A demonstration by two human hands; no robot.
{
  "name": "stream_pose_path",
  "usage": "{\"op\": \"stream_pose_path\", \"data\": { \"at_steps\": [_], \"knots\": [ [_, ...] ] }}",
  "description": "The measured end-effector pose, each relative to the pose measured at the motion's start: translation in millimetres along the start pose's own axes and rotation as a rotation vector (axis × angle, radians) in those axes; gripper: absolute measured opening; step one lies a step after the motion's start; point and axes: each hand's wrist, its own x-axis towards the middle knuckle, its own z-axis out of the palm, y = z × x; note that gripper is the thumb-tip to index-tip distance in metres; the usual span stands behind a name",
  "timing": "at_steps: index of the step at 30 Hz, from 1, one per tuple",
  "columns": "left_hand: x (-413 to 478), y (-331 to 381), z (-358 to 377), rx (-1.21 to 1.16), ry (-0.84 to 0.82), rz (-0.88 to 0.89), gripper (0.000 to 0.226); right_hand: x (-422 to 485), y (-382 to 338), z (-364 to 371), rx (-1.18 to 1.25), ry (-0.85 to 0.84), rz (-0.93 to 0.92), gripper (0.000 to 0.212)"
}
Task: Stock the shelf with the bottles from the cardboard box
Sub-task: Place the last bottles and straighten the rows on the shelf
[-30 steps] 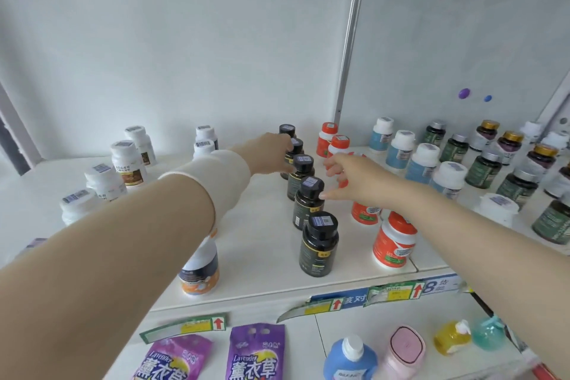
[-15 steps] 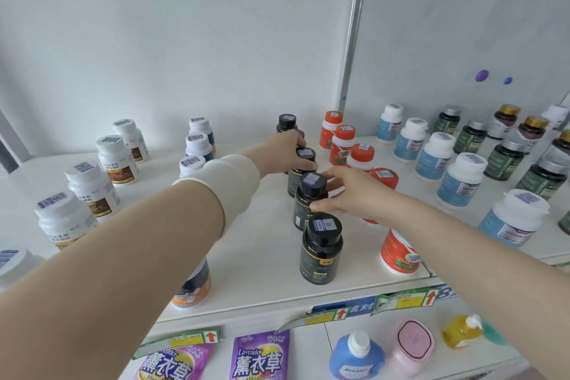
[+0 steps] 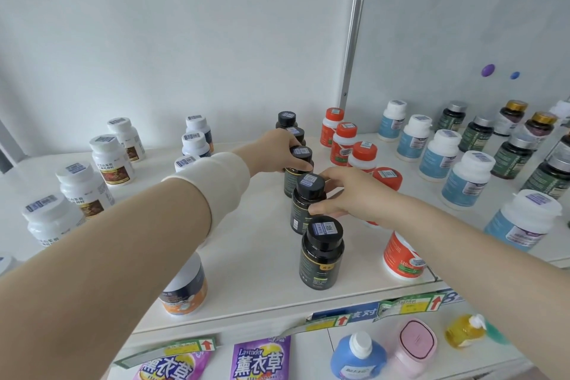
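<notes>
A plain pale wall backs a white shelf, and a metal upright splits that wall. The head view is the only one here.

The front black bottle stands upright near the shelf's edge and heads a single file of black-capped bottles running straight back toward the wall. Just behind it is the second black bottle. The right hand pinches it, thumb low on the body and fingers curled round the shoulder. Behind that again is the third black bottle, which the left hand grips with its fingers wrapped round the cap. Both holds look meant to nudge these bottles into line with the front one, barcode stickers up.

To the right of the front black bottle runs a file of orange-capped bottles, partly hidden by the right forearm. Farther right are blue-labelled white bottles, then dark green bottles. To its left, under the left forearm, sits a navy-and-orange jar, and well left of that are white bottles with brown labels. Each kind keeps its own file, which suits a shop display.

Below the front black bottle, on the next shelf down, lie lavender sachets.

The cardboard box is not in view, so how many bottles remain cannot be told.
</notes>
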Motion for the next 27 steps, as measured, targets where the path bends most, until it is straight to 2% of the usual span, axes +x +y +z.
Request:
{"op": "stream_pose_path", "data": {
  "at_steps": [9,13,15,19,23,27],
  "knots": [
    [-5,1,-1,-0.008,-0.003,0.004,0.038,0,-1,1,-0.010,-0.005,0.009,0.054],
    [-9,3,3,0.053,-0.002,0.021,0.025,-2,-1,3,-0.034,0.006,0.004,0.059],
    [-11,5,3,0.089,-0.005,0.028,0.029,-3,-2,2,-0.070,0.012,-0.005,0.065],
    [-23,10,-15,0.149,-0.020,0.008,0.056,-8,-17,-13,-0.183,0.050,-0.025,0.069],
    [-42,11,-59,0.285,0.049,-0.019,0.050,-12,-45,-31,-0.348,0.128,-0.109,0.062],
    [-70,-1,-99,0.519,0.095,-0.055,0.046,-5,-73,-29,-0.619,0.171,-0.173,0.056]
  ]
}}
